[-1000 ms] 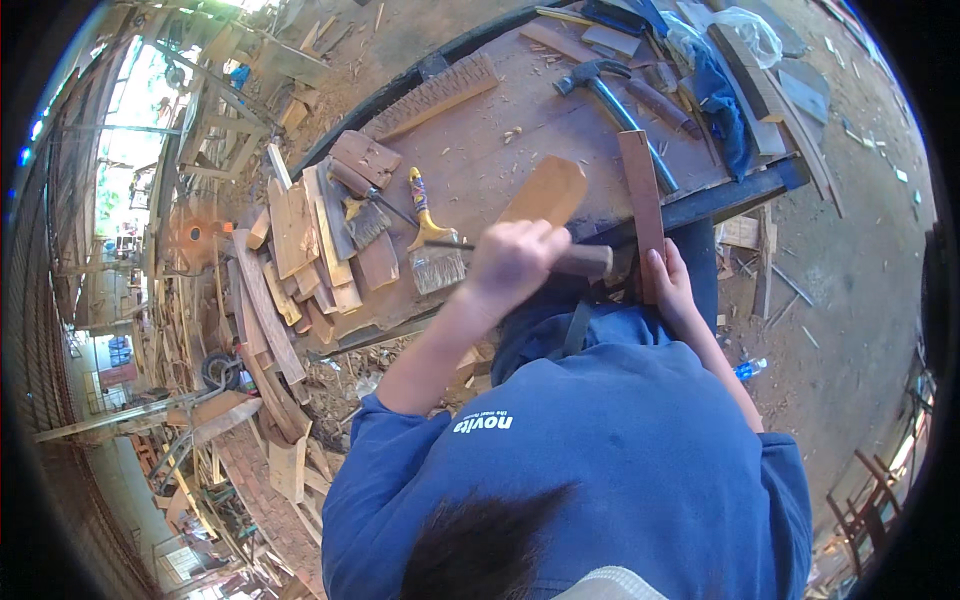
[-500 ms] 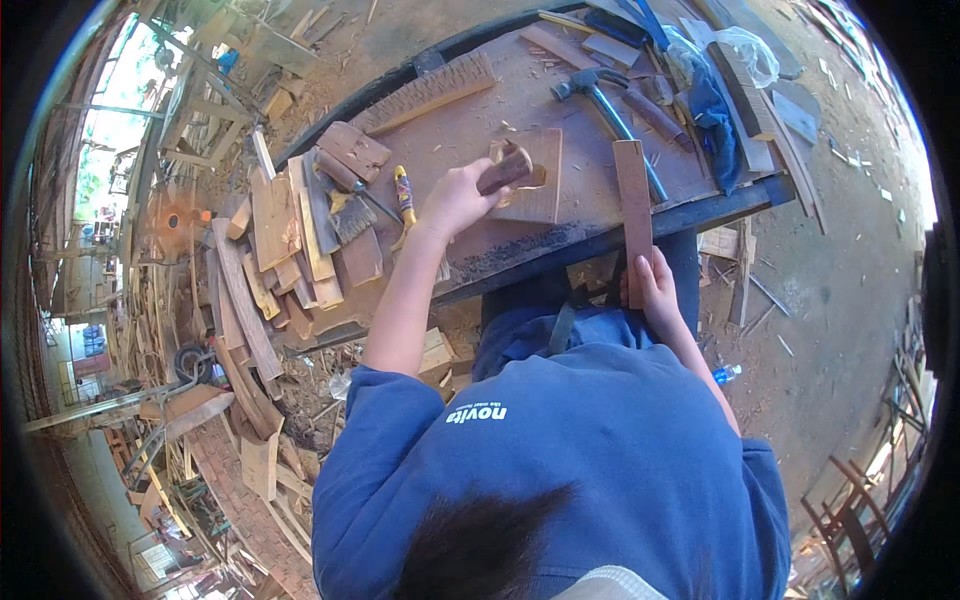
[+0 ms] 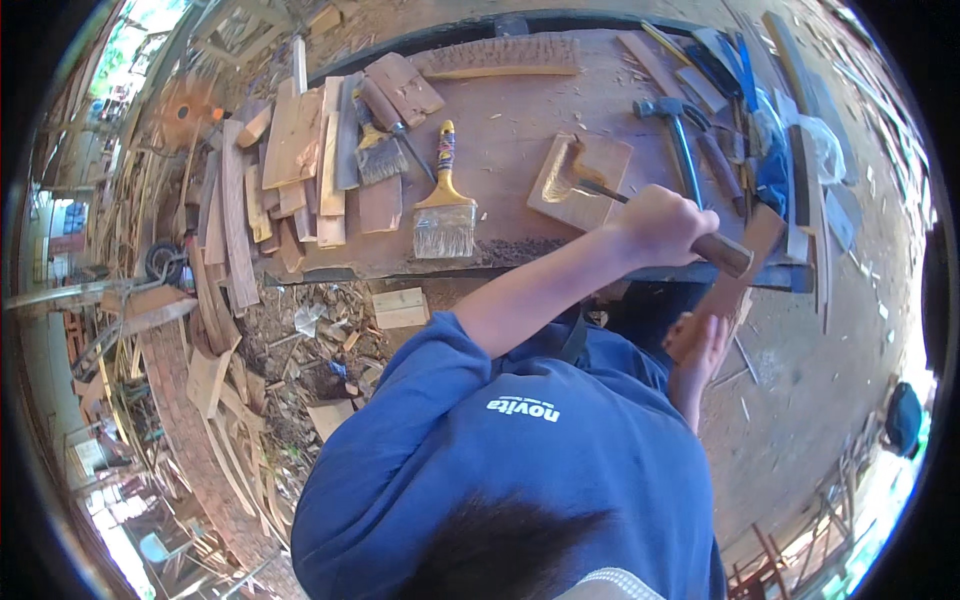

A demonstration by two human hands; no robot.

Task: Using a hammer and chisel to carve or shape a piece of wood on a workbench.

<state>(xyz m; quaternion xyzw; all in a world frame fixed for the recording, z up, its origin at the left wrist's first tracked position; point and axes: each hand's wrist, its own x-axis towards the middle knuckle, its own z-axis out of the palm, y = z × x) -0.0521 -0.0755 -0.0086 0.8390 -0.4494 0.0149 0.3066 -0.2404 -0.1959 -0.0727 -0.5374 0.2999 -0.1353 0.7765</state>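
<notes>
My left hand (image 3: 665,225) is closed around the wooden handle of a chisel (image 3: 722,253). The chisel's narrow metal blade points left, its tip at the curved cutout of a flat wooden block (image 3: 600,163) on the bench. Below the bench's near edge, my right hand (image 3: 700,345) grips the lower end of a flat wooden strip (image 3: 745,250), which tilts up to the right, passing behind the chisel handle. A blue-handled hammer (image 3: 683,150) lies just beyond my left hand. Left of the block rests a wide paintbrush (image 3: 445,200) with a yellow handle.
Wood offcuts (image 3: 290,150) and a second brush (image 3: 378,150) crowd the bench's left side. A rough wood piece (image 3: 500,57) lies along the far edge. Boards, a blue cloth (image 3: 772,180) and clear plastic (image 3: 825,150) fill the right end. Scraps litter the ground at left.
My left hand has swung right and turned, so the chisel blade now shows, pointing at the block's cutout. The strip in my right hand has tilted to the right. The whole view has shifted.
</notes>
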